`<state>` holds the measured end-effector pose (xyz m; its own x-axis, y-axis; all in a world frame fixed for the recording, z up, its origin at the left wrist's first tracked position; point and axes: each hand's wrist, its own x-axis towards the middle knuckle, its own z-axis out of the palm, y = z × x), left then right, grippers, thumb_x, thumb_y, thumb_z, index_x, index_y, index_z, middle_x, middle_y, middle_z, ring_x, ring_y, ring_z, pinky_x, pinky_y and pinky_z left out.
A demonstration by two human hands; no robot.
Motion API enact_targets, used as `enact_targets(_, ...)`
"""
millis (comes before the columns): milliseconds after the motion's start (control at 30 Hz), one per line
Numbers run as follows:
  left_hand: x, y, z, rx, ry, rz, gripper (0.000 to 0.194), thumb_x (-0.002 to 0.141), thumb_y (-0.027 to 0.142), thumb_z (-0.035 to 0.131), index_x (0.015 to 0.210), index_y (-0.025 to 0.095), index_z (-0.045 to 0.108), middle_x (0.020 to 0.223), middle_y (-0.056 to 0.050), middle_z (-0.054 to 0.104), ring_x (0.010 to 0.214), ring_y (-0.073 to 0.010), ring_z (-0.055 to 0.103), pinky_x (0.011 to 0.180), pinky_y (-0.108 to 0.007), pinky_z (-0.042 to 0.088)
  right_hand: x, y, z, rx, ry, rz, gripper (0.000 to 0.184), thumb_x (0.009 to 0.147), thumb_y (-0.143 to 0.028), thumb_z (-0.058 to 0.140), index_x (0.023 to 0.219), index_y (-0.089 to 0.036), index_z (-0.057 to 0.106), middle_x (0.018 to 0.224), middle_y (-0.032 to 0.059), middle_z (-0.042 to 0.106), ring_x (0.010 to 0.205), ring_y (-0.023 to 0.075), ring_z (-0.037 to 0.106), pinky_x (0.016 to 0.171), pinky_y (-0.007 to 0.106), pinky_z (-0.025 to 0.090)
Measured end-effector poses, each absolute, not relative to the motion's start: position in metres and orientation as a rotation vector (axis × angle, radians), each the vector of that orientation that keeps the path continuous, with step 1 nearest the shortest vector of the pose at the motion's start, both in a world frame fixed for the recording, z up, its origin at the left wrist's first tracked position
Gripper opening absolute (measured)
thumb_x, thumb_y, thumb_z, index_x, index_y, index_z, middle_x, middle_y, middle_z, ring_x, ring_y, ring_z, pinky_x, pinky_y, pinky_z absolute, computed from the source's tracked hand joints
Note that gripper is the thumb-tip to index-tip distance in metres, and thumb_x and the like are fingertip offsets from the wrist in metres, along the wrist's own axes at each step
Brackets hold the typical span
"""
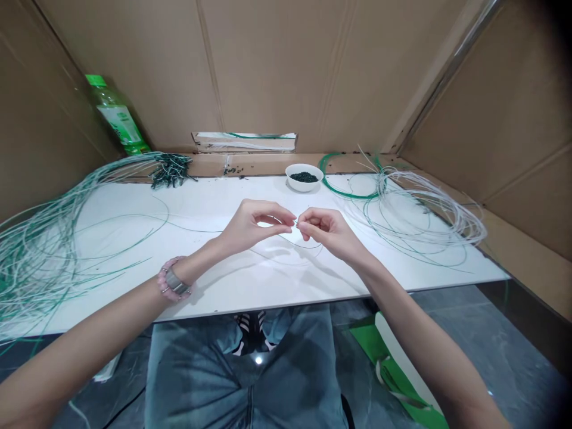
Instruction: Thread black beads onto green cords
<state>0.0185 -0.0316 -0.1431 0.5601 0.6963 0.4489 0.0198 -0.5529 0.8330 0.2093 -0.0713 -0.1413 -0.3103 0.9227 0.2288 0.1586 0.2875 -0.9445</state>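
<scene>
Your right grip (328,229) pinched the thin strand (292,243), which curved just below it and stretched leftward past your nearby left grip (252,223), whose hold you couldn't tell.

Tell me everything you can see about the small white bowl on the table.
The small, round, glossy white bowl stands upright on the white tabletop, near its far edge. It has a wide open rim and a plain outer wall; ceramic or plastic, I can't tell. Inside lies a heap of tiny dark pieces, below the rim. A green looped strand lies close on its right; whether they touch is unclear. Neither hand touches the bowl.
</scene>
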Motion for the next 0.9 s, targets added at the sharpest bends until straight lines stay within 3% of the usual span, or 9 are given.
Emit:
enact_targets(167,0.017,-0.032,-0.145,2.160,0.590,1.142,0.006,0.075,0.020,0.069,0.074,0.015,0.072,0.071,-0.005,0.071,0.066,-0.0113,0.064,0.064,-0.019,0.053,0.205,-0.073,-0.143,-1.003,-1.697,1.084,0.015,0.079,-0.030,0.060,0.074,-0.016,0.059,0.058,-0.0024,0.053,0.053,0.0078,0.048,0.051,0.021,0.036)
enact_targets(400,0.025,-0.038,-0.149,1.781,0.695,1.190,0.008,0.071,0.020,0.072,0.071,0.013,0.069,0.069,-0.002,0.070,0.065,-0.0100,0.066,0.064,-0.017,0.054,0.197,-0.077,-0.147,-1.036,-1.637,0.852,0.012,0.081,-0.025,0.060,0.076,-0.014,0.061,0.061,-0.0015,0.054,0.055,0.0065,0.046,0.049,0.019,0.032)
enact_targets(667,0.032,-0.044,-0.140,1.557,0.717,1.115,0.014,0.071,0.026,0.071,0.071,0.013,0.066,0.067,-0.002,0.070,0.064,-0.0112,0.066,0.065,-0.021,0.056,0.191,-0.080,-0.147,-1.018,-1.586,0.648,0.007,0.080,-0.021,0.060,0.077,-0.014,0.061,0.056,-0.0049,0.045,0.046,0.0033,0.027,0.042,0.019,0.021)
enact_targets(833,0.011,-0.007,-0.151,1.917,0.915,1.088,0.020,0.075,0.033,0.066,0.078,0.012,0.067,0.079,-0.006,0.070,0.072,-0.0134,0.065,0.068,-0.025,0.054,0.193,-0.074,-0.148,-1.022,-1.566,0.635,0.008,0.080,-0.021,0.058,0.075,-0.015,0.058,0.055,-0.0061,0.040,0.046,0.0033,0.025,0.043,0.019,0.020)
enact_targets(900,-0.001,0.011,-0.164,2.240,1.025,0.852,0.022,0.079,0.032,0.060,0.085,0.012,0.068,0.085,-0.008,0.070,0.076,-0.0146,0.064,0.071,-0.027,0.052,0.195,-0.073,-0.147,-1.024,-1.566,0.645,0.008,0.080,-0.021,0.057,0.075,-0.015,0.057,0.055,-0.0064,0.039,0.046,0.0033,0.025,0.043,0.019,0.021)
